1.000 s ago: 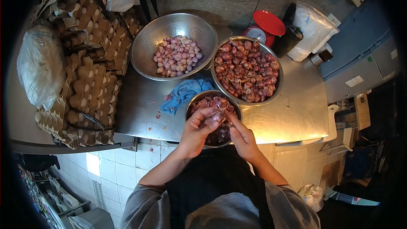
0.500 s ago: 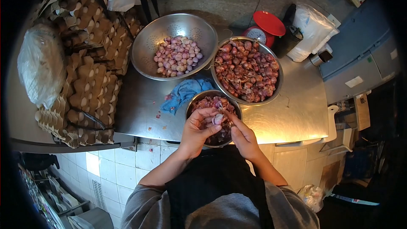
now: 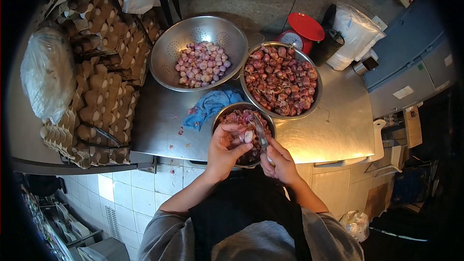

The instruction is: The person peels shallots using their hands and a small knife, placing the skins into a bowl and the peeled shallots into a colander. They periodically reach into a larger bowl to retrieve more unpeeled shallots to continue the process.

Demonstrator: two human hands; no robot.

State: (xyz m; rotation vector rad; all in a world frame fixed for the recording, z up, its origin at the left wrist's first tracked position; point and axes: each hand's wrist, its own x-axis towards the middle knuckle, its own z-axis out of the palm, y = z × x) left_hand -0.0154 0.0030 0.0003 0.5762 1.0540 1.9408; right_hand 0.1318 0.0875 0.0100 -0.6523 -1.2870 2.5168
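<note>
My left hand (image 3: 225, 149) pinches a pale, partly peeled shallot (image 3: 248, 137) between thumb and fingers. In my right hand (image 3: 280, 161) is a knife (image 3: 261, 130), its blade pointing up and away from me, just right of the shallot. Both hands are over the near rim of a small metal bowl (image 3: 216, 122) that holds reddish skins. Behind it on the right, a bigger metal bowl (image 3: 316, 99) is full of unpeeled red shallots (image 3: 278, 82). A steel colander (image 3: 166, 50) at the back left contains peeled shallots (image 3: 203, 65).
A crumpled blue cloth (image 3: 212, 106) lies left of the small bowl on the steel table (image 3: 338, 130). Stacked egg trays (image 3: 104, 101) and a plastic bag (image 3: 48, 75) fill the left side. A red scale (image 3: 305, 28) stands behind the big bowl.
The knife blade now shows upright in my right hand, which has drawn slightly back from the shallot. My left hand keeps the shallot in nearly the same place.
</note>
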